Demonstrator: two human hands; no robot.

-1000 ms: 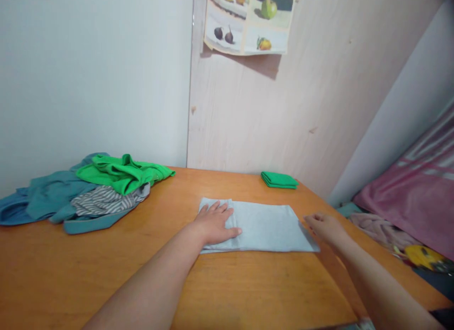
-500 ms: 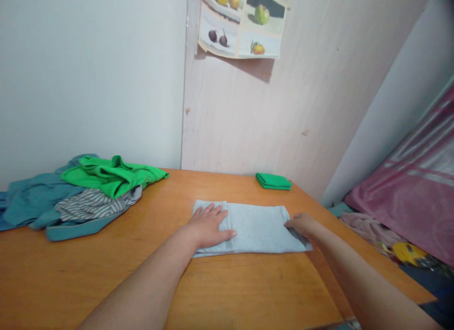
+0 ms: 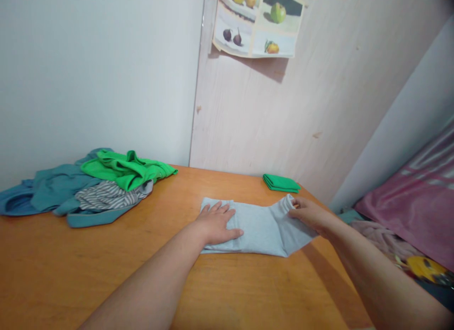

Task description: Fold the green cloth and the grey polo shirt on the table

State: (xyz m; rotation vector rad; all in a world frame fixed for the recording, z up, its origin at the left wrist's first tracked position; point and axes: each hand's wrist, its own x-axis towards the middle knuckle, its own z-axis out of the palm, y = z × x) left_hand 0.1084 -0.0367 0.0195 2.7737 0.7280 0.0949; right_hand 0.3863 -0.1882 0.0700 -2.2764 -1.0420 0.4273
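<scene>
A light grey garment (image 3: 260,229), folded into a long flat strip, lies across the wooden table in front of me. My left hand (image 3: 219,224) rests flat on its left end, fingers spread, over a part that is folded in. At the other end my right hand (image 3: 310,214) pinches the edge of the cloth and holds it up off the table. The lifted end slants upward from a crease, and some of my right fingers are hidden. The garment's exact kind cannot be made out.
A folded green cloth (image 3: 281,183) lies near the table's back right edge. At the left is a heap with a bright green garment (image 3: 129,169), a striped one (image 3: 106,196) and teal clothes (image 3: 56,188). Pink fabric (image 3: 411,202) hangs beyond the table's right side.
My right hand has raised the right end of the grey garment, which lay flat before. My left hand stays pressed on the left end. The view has shifted slightly.
</scene>
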